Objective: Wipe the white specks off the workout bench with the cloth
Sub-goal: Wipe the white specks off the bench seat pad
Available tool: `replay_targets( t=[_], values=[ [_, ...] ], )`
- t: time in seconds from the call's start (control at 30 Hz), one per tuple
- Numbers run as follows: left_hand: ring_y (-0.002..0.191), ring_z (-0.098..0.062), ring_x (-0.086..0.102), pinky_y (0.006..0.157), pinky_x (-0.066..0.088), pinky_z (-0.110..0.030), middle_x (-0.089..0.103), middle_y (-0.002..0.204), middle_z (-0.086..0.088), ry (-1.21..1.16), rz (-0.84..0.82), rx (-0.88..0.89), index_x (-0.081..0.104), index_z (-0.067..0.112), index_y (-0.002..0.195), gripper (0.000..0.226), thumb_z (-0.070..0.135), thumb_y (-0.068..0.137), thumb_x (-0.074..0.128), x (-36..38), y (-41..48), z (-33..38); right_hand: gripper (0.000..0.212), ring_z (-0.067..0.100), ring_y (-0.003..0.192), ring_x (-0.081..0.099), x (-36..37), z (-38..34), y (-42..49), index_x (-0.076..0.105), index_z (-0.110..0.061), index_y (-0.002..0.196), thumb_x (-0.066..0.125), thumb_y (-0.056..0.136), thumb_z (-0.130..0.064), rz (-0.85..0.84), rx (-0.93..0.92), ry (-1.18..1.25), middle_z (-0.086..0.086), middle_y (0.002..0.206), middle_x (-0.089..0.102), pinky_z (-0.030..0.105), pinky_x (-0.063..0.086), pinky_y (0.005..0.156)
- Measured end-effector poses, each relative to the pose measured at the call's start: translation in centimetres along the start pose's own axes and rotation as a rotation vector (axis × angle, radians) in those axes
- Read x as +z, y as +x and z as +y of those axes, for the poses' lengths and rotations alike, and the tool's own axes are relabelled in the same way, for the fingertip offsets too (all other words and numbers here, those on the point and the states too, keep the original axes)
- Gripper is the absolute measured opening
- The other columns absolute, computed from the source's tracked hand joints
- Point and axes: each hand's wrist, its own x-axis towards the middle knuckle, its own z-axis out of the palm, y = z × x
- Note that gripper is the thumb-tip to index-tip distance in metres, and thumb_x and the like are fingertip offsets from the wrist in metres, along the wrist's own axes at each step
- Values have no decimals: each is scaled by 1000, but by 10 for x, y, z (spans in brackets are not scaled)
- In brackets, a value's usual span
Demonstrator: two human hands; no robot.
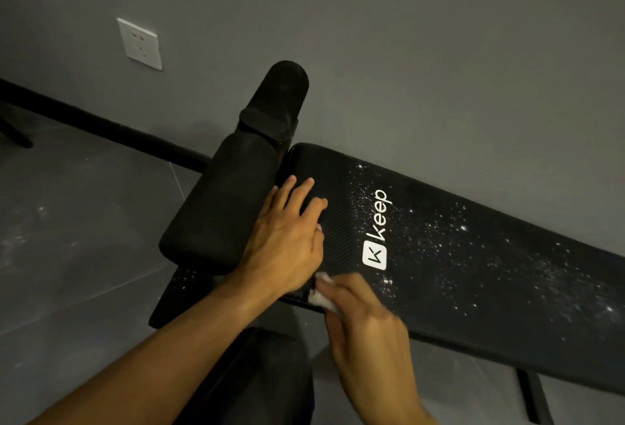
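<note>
Just the one view: head-worn wide-angle, looking forward and steeply down onto one end of the workout bench (473, 248). Right up close, left hand (284, 238), right hand (368, 319) and cloth (320, 300) sitting near mid-frame, forearms (169, 357) entering from the bottom edge. Frame tilted, wall (406, 35) filling the top, floor (67, 255) at left.

bench (439, 255): black, white-specked (ribbed end) | cloth (323, 299): white | wall (406, 52): grey

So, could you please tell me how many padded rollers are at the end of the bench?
2. The lower roller lies beside the left hand at the bench end; the upper roller stands behind it, nearer the wall. More may be hidden.
</note>
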Motion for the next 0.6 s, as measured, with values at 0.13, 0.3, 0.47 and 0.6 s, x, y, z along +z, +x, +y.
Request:
replay_targets(
  t=[0.13, 0.3, 0.47, 0.6],
  values=[
    [152, -32, 24, 124, 23, -51, 37, 160, -11, 9, 9, 0, 53, 18, 141, 47, 26, 96, 48, 1, -1, 0, 35, 4, 82, 66, -5, 11, -20, 66, -41, 122, 64, 90, -26, 71, 42, -28, -24, 119, 59, 26, 55, 54],
    [153, -29, 22, 125, 20, -48, 36, 161, -8, -22, 6, -10, 51, 21, 143, 46, 29, 97, 48, 2, 1, -2, 33, 13, 81, 70, -2, 21, -3, 69, -30, 122, 69, 91, -19, 158, 152, -39, -18, 117, 62, 35, 58, 57],
    [154, -28, 19, 126, 17, -46, 33, 162, -8, -5, -10, -10, 50, 24, 143, 46, 35, 98, 48, 3, 0, -3, 38, 9, 72, 66, -7, 22, -27, 65, -38, 123, 72, 89, -24, 101, 100, -55, -21, 115, 58, 35, 55, 48],
    [155, -28, 15, 127, 13, -46, 29, 164, -8, 11, -37, -14, 47, 26, 144, 48, 40, 98, 48, 1, 0, 0, 28, 10, 74, 67, -12, 27, -13, 68, -34, 121, 63, 94, -29, 128, 108, -73, -19, 112, 60, 34, 55, 51]
  ],
)
